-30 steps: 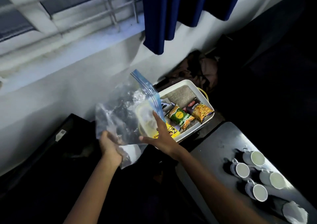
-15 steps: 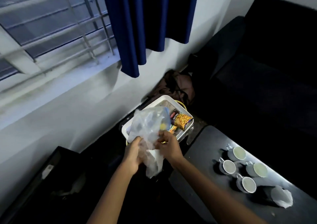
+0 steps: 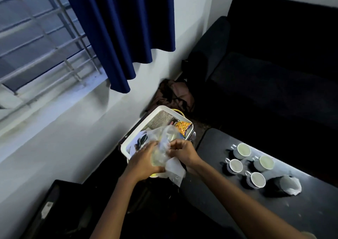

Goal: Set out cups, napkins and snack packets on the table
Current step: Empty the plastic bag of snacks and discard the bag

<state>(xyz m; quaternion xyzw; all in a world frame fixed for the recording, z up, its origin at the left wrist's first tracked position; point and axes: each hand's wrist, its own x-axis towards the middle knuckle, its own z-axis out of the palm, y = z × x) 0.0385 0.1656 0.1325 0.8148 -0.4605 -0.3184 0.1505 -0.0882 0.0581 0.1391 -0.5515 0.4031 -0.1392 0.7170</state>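
Beside the dark flat table (image 3: 228, 198), the big dark sofa (image 3: 274, 65) fills the far corner, and its seat is too dark to see well. On the table stand four white cups with handles (image 3: 249, 162) in a close bunch, so the cups look set out already. Just past them, toward the near edge, sits a crumpled white lump (image 3: 289, 184); it may be napkins, but I cannot tell.

Off the table's far corner sits a white plastic tray (image 3: 146, 123), close enough to reach from. An orange and yellow snack packet (image 3: 182, 126) lies inside it, so the snacks are not on the table yet.

Over the tray, both hands hold a clear crinkly plastic bag (image 3: 164, 147). The left hand (image 3: 144, 162) grips it from the side and the right hand (image 3: 181, 151) pinches its top, close together, likely to fold it or work it open. Something yellowish shows through the bag, too blurry to name. It also hides the other things in the tray.
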